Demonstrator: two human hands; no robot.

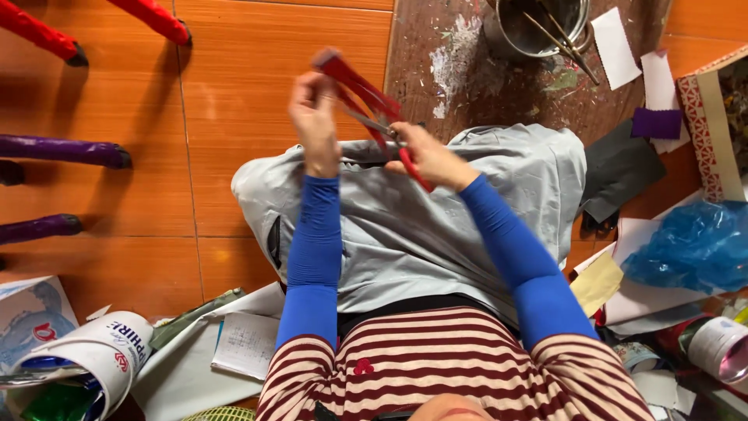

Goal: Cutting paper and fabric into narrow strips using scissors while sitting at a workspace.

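Head view, looking down over the person's lap onto an orange tiled floor [234, 93].

Left hand [314, 117]: raised above the lap, grip closed in a pinch on the upper part of a strip of red material [354, 82], which stands tilted, its top end leaning left and far.

Right hand [428, 160]: just right of the left hand, fingers closed through the red handles of a pair of scissors [389, 132]. The metal blades point left and far, meeting the red strip between the two hands. Whether the blades are parted or shut cannot be told; they are blurred against the strip.

Both forearms wear blue sleeves; the torso shows a maroon and white striped shirt, and grey cloth [436, 226] covers the lap beneath the hands.

Surroundings:
- Far, right of centre: a paint-spattered dark board [467, 86] on the floor with a metal pot [538, 31] on it, thin sticks leaning inside.
- Right: white paper pieces, a purple square [656, 123], a dark sheet, a crumpled blue plastic bag [693, 245], a yellow card [598, 282].
- Left: red and purple chair or stool legs [66, 150] standing on the tiles.
- Near left: a white paper cup [101, 359] lying on its side, papers beside it.
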